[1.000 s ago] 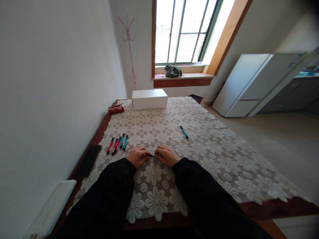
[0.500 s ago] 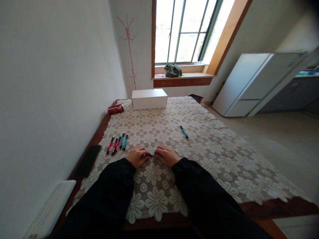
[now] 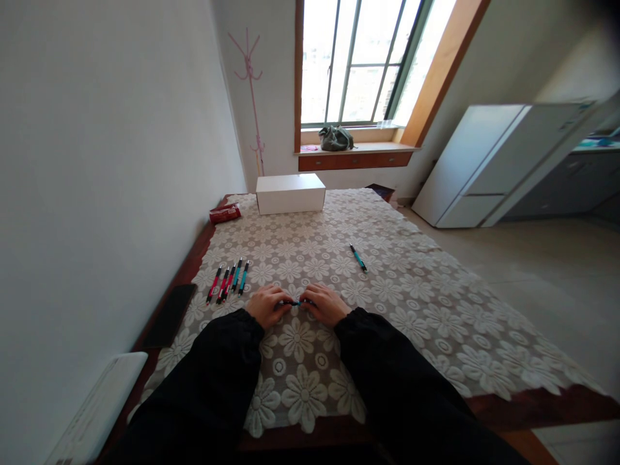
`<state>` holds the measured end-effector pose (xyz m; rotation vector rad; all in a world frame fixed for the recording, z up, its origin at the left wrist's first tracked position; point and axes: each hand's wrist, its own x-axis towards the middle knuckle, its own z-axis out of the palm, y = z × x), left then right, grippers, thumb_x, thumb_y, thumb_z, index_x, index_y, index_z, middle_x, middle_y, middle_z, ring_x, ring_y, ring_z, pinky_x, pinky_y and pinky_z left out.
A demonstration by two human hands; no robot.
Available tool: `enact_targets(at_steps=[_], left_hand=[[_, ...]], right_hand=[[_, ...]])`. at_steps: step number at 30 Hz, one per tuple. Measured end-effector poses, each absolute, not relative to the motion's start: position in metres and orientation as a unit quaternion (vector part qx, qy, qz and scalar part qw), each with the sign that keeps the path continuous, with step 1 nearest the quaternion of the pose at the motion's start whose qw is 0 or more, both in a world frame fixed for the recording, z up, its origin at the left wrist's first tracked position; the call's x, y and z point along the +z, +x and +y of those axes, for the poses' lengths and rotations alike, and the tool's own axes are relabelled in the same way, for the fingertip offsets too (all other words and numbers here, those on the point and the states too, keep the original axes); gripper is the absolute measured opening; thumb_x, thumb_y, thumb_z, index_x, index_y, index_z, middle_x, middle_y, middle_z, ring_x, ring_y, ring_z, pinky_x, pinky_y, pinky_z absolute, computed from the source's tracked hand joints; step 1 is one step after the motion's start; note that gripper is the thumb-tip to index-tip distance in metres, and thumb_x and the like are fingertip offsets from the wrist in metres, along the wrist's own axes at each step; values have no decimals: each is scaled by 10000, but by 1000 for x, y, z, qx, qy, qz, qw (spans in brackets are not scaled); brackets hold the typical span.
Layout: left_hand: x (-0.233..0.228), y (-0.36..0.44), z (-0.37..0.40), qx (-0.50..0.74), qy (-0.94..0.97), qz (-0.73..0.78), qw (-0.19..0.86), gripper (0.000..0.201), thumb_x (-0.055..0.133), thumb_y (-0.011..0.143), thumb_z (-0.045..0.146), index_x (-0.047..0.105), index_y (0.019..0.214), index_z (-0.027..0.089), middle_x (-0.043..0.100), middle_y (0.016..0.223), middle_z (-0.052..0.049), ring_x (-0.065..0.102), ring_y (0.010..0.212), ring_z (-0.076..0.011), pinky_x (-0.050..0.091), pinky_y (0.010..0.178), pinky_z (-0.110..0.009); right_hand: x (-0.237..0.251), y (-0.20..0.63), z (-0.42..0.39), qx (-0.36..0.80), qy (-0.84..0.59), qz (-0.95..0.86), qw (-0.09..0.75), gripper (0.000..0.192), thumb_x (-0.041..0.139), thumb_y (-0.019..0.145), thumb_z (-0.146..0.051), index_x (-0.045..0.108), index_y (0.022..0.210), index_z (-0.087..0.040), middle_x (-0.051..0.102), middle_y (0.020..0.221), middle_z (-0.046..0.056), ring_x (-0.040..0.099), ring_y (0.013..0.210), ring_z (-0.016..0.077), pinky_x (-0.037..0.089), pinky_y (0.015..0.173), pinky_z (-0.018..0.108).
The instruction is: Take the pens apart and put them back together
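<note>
Teal pen [image 3: 296, 302] pinched at both ends between left hand [image 3: 266, 305] and right hand [image 3: 327, 303], fingers closed. Grip best kept near ends, pull straight. Spare pens [image 3: 228, 281] lie left of fingers.

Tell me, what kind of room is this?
Probably a room in someone's home, likely a dining or kitchen area. A lace tablecloth covers the wooden table, a white fridge stands by the wall, and a pink coat stand is beside the window. Both hands hold a teal pen.
</note>
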<state>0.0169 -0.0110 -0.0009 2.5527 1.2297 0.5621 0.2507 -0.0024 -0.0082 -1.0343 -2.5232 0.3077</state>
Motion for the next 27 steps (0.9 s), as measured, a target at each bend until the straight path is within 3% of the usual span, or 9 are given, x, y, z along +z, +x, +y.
enact_targets(at_steps=[5, 11, 15, 19, 27], left_hand=[[0, 17, -11, 197, 877, 419, 128, 179, 596, 889, 350, 713, 998, 272, 684, 1015, -27, 596, 989, -195, 458, 889, -325], [1, 18, -13, 199, 874, 425, 127, 169, 603, 881, 340, 705, 986, 256, 680, 994, -27, 599, 973, -196, 457, 877, -326], [2, 18, -13, 202, 876, 418, 133, 174, 598, 885, 342, 705, 991, 254, 679, 1009, -30, 597, 977, -194, 457, 879, -324], [1, 18, -12, 204, 875, 416, 136, 177, 591, 892, 344, 704, 997, 256, 681, 1014, -32, 597, 978, -193, 457, 877, -325], [0, 18, -12, 203, 874, 422, 131, 167, 595, 888, 343, 703, 980, 254, 688, 1001, -30, 601, 971, -196, 458, 878, -329]], right_hand=[[-6, 250, -4, 108, -363, -903, 201, 126, 537, 946, -251, 655, 976, -220, 632, 944, 42, 567, 943, 187, 414, 833, 310], [-6, 250, -3, 130, -369, -897, 206, 193, 660, 870, -281, 608, 1041, -210, 636, 953, 35, 564, 946, 197, 418, 847, 320], [-7, 250, -3, 121, -370, -899, 201, 85, 606, 907, -263, 614, 973, -210, 636, 963, 38, 562, 951, 193, 418, 842, 320], [-6, 250, -4, 114, -368, -900, 204, 96, 561, 936, -267, 634, 964, -213, 632, 958, 44, 564, 947, 189, 419, 838, 316], [-9, 250, -3, 121, -370, -897, 207, 126, 636, 887, -274, 621, 998, -218, 631, 968, 38, 567, 946, 191, 420, 840, 318]])
